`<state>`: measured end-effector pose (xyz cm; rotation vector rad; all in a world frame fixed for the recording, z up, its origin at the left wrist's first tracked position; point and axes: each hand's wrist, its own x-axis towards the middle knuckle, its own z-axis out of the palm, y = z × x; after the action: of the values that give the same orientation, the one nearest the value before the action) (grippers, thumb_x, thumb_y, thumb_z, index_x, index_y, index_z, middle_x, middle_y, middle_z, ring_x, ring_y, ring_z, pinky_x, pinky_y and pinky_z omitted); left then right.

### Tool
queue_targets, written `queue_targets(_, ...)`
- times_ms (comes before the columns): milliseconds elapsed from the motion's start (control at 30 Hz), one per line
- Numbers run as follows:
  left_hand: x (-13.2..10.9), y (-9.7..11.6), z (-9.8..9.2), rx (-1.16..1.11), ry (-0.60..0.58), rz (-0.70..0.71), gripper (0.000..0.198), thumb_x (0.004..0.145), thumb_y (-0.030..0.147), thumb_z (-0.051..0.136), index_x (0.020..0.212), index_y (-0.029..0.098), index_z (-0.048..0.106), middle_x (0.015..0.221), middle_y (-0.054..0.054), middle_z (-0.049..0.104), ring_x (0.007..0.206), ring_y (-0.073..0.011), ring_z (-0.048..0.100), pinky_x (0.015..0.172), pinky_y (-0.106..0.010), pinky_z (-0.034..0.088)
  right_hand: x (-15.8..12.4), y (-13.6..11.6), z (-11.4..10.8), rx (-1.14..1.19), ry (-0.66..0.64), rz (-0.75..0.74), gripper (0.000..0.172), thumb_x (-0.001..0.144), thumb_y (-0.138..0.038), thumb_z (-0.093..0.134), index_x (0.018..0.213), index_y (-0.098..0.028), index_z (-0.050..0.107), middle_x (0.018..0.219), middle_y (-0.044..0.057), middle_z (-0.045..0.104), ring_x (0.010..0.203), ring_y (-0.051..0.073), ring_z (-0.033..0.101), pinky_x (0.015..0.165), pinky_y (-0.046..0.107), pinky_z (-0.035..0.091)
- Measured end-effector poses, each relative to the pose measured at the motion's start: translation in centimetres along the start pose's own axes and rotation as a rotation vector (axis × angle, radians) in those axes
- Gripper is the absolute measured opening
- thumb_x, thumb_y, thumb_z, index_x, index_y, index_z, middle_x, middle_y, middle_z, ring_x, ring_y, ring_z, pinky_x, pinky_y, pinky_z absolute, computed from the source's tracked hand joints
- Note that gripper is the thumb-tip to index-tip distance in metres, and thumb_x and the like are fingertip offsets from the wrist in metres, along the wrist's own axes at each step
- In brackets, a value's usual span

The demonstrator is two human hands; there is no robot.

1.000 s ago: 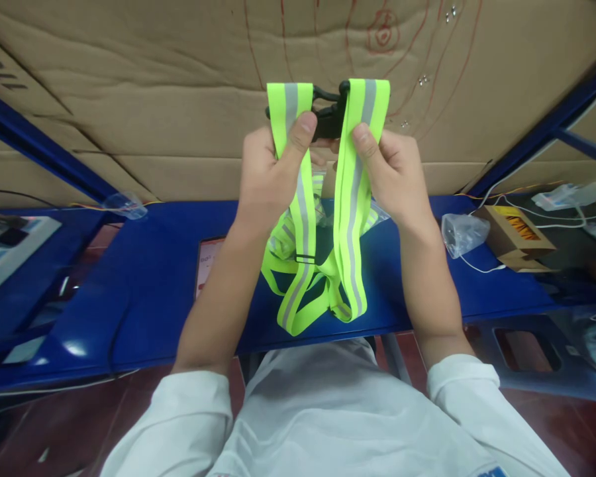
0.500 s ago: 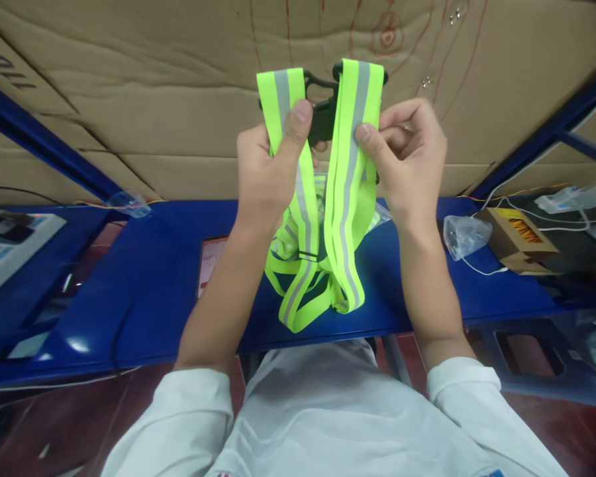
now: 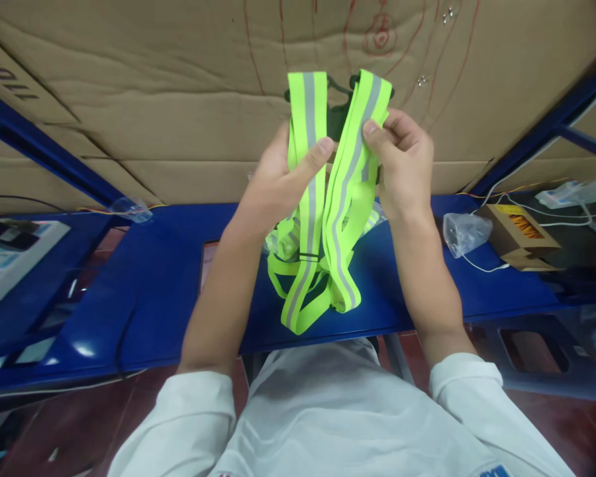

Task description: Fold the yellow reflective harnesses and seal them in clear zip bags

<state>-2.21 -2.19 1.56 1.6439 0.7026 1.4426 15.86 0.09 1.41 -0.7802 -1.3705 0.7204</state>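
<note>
I hold a neon yellow reflective strap harness [image 3: 322,218] with grey stripes up in front of me. My left hand [image 3: 283,175] pinches the left strap between thumb and fingers. My right hand [image 3: 402,159] pinches the right strap near its top. A black plastic buckle [image 3: 336,116] joins the two strap tops and is mostly hidden behind them. The lower loops of the harness hang down onto the blue table [image 3: 153,278].
A large cardboard sheet [image 3: 179,99] stands behind the table. A clear plastic bag [image 3: 461,233], an open small cardboard box [image 3: 519,237] and white cables [image 3: 571,199] lie at the right. Another clear bag [image 3: 129,209] lies at the back left. Blue frame bars [image 3: 40,149] run diagonally.
The two strap tops have come closer together and shifted right. My left hand slid down and right along its strap; my right hand's fingers closed tighter near the top.
</note>
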Motion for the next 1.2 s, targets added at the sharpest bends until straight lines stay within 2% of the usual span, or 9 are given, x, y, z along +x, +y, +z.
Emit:
queue_targets(200, 0.2, 0.0, 0.2, -0.065, 0.005, 0.053, 0.027, 0.099, 0.048, 0.077, 0.121, 0.034, 0.069, 0.127, -0.002, 0.077, 0.131, -0.0285, 0.071, 0.122, -0.048, 0.056, -0.4, -0.4, 0.3, -0.095, 0.019, 0.054, 0.037, 0.094, -0.062, 0.067, 0.117, -0.033, 0.064, 0.123, 0.004, 0.078, 0.123, 0.026, 0.069, 0.094, 0.040, 0.059)
queue_targets(367, 0.5, -0.3, 0.0, -0.007, 0.073, 0.010, 0.032, 0.093, 0.052, 0.082, 0.118, 0.034, 0.072, 0.123, -0.003, 0.078, 0.133, -0.0332, 0.069, 0.115, -0.050, 0.060, -0.8, -0.5, 0.9, 0.003, 0.000, -0.018, 0.033, 0.095, -0.054, 0.068, 0.121, -0.034, 0.063, 0.126, 0.002, 0.077, 0.129, 0.025, 0.067, 0.107, 0.042, 0.057)
queue_targets(500, 0.2, -0.4, 0.3, -0.043, -0.016, -0.094, 0.037, 0.102, 0.058, 0.068, 0.111, 0.023, 0.076, 0.112, -0.007, 0.079, 0.128, -0.0347, 0.072, 0.109, -0.053, 0.062, -0.9, -0.3, 1.4, 0.033, 0.012, -0.155, 0.025, 0.092, -0.042, 0.071, 0.115, -0.036, 0.063, 0.131, -0.001, 0.074, 0.132, 0.023, 0.066, 0.119, 0.040, 0.051)
queue_targets(633, 0.0, -0.4, 0.7, -0.087, -0.063, -0.100, 0.025, 0.095, 0.045, 0.079, 0.106, 0.022, 0.076, 0.116, -0.004, 0.079, 0.127, -0.0326, 0.074, 0.110, -0.049, 0.062, -1.0, 0.1, 2.0, -0.037, 0.017, -0.105, 0.020, 0.095, -0.042, 0.062, 0.114, -0.038, 0.057, 0.132, -0.001, 0.072, 0.135, 0.022, 0.064, 0.119, 0.040, 0.053)
queue_targets(767, 0.1, -0.6, 0.9, -0.158, -0.133, -0.105, 0.029, 0.084, 0.034, 0.089, 0.108, 0.027, 0.075, 0.124, -0.001, 0.079, 0.128, -0.0314, 0.072, 0.114, -0.048, 0.060, -1.2, 0.5, 2.8, 0.081, 0.085, -0.186, 0.017, 0.096, -0.032, 0.063, 0.111, -0.033, 0.056, 0.119, 0.003, 0.070, 0.125, 0.024, 0.069, 0.115, 0.042, 0.055)
queue_targets(867, 0.2, -1.0, 0.5, -0.144, -0.135, -0.105, 0.037, 0.081, 0.041, 0.092, 0.113, 0.030, 0.076, 0.121, 0.000, 0.080, 0.125, -0.0312, 0.072, 0.114, -0.050, 0.059, -1.2, -0.1, 2.2, 0.075, -0.004, -0.183, 0.011, 0.099, -0.028, 0.066, 0.105, -0.032, 0.058, 0.109, 0.001, 0.072, 0.112, 0.022, 0.071, 0.106, 0.039, 0.058)
queue_targets(1000, 0.3, -1.7, -0.7, -0.054, -0.190, -0.118, 0.039, 0.081, 0.048, 0.092, 0.112, 0.029, 0.078, 0.124, -0.003, 0.079, 0.123, -0.0336, 0.072, 0.113, -0.052, 0.058, -0.6, -1.4, -0.2, -0.012, -0.208, -0.153, 0.013, 0.099, -0.039, 0.079, 0.106, -0.033, 0.070, 0.115, -0.002, 0.075, 0.113, 0.021, 0.070, 0.095, 0.035, 0.060)
queue_targets(1067, 0.2, -2.0, -1.0, -0.014, -0.266, -0.161, 0.040, 0.081, 0.048, 0.093, 0.111, 0.026, 0.079, 0.119, -0.005, 0.080, 0.117, -0.0353, 0.074, 0.106, -0.053, 0.061, -0.3, -1.6, -1.5, -0.107, -0.280, -0.167, 0.019, 0.099, -0.048, 0.081, 0.103, -0.030, 0.077, 0.108, 0.000, 0.077, 0.103, 0.021, 0.071, 0.087, 0.035, 0.058)
queue_targets(1200, 0.1, -2.2, -0.7, -0.027, -0.270, -0.238, 0.036, 0.081, 0.045, 0.092, 0.107, 0.023, 0.079, 0.108, -0.007, 0.080, 0.107, -0.0327, 0.078, 0.096, -0.048, 0.065, 0.2, -1.0, -2.5, -0.150, -0.248, -0.132, 0.033, 0.097, -0.054, 0.082, 0.082, -0.025, 0.077, 0.081, 0.001, 0.071, 0.073, 0.017, 0.063, 0.074, 0.035, 0.053)
